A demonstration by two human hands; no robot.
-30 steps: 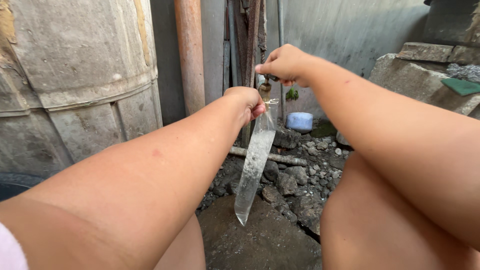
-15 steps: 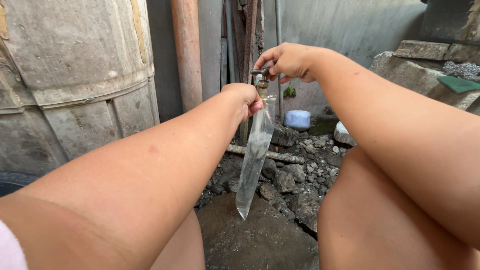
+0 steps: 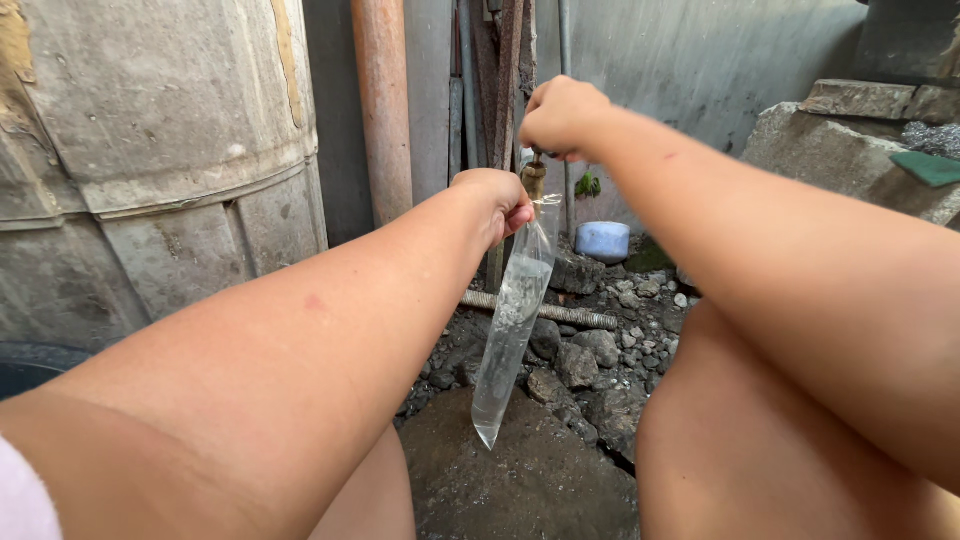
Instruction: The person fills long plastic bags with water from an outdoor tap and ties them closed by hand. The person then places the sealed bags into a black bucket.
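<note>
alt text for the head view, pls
The left hand holds the mouth of a long, narrow clear plastic bag under a tap, while the right hand grips the tap's top. Behind stand a grey drum, pipes and rocky ground.

Grey drum (image 3: 160, 150) — rusty pipe (image 3: 383, 110), stones (image 3: 590, 350)

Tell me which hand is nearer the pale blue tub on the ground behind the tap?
Right, by a small margin. The right hand grips the tap above the blue tub; the left hand pinches the clear plastic bag at its mouth, further to the tub's left.
</note>
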